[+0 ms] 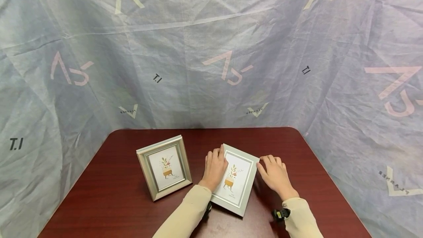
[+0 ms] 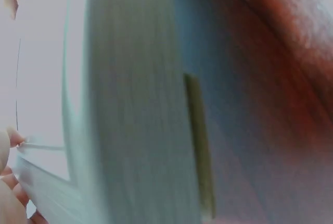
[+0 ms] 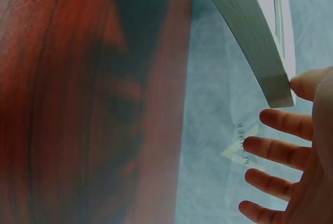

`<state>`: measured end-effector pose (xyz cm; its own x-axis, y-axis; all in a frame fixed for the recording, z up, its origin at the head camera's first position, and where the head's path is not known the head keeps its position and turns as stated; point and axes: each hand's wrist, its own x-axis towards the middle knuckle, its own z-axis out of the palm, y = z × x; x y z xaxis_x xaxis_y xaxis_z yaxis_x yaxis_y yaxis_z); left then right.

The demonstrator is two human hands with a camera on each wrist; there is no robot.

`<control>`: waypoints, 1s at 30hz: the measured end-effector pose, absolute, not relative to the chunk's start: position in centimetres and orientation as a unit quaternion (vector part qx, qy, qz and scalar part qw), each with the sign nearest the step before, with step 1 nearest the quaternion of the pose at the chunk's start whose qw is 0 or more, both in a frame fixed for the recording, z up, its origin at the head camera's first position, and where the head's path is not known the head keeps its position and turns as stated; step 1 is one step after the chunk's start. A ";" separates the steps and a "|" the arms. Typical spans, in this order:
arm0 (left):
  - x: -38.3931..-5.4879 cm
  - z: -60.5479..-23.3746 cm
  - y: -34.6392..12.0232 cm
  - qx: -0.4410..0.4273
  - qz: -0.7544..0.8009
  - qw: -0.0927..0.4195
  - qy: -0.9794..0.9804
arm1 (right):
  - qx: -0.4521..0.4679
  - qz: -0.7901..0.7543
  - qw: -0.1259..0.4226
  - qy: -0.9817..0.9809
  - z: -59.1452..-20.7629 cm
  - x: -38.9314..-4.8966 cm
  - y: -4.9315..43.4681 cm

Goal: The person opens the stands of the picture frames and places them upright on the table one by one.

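Observation:
A pale grey-white picture frame (image 1: pixel 249 184), with a plant print behind its front, leans tilted above the table between both hands. My left hand (image 1: pixel 215 168) grips its left side near the upper corner; in the left wrist view the thumb (image 2: pixel 15 138) lies on the front and other fingers curl at the edge. At the upper right corner is my right hand (image 1: pixel 275 173). In the right wrist view its thumb (image 3: pixel 304 84) touches the frame's corner (image 3: pixel 278 91), while the other fingers are spread, nearly straight and apart from it.
A second, champagne-silver picture frame (image 1: pixel 155 190) with a similar plant print stands upright at the left of the dark red table (image 1: pixel 109 194). A grey printed cloth (image 1: pixel 185 102) hangs behind and at both sides of the table.

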<state>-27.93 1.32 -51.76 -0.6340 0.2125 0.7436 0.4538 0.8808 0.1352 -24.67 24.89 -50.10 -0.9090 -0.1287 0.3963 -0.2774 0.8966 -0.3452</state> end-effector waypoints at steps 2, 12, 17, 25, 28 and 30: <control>-27.9 -51.7 1.3 -0.197 -0.157 0.404 -0.880 | 0.104 0.206 0.187 -0.955 -49.9 -24.5 25.0; -27.7 -51.0 0.9 -0.236 -0.149 0.456 -0.845 | 0.103 0.226 0.209 -0.946 -48.5 -23.6 26.1; -27.8 -50.6 0.8 -0.256 -0.150 0.492 -0.819 | 0.106 0.230 0.221 -0.942 -47.6 -23.3 26.5; -27.2 -49.9 0.4 -0.275 -0.157 0.498 -0.807 | 0.119 0.224 0.244 -0.936 -46.3 -22.7 26.7; -26.9 -49.4 0.2 -0.284 -0.160 0.499 -0.803 | 0.127 0.225 0.252 -0.933 -46.0 -22.6 26.7; -26.6 -49.1 0.2 -0.290 -0.163 0.503 -0.798 | 0.133 0.226 0.258 -0.930 -45.8 -22.5 26.7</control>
<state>-26.64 0.15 -49.10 -0.3258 0.2998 0.8966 0.6270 0.7784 -0.0324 -22.53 26.73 -45.85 -0.8317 -0.1313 0.5395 -0.3642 0.8624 -0.3515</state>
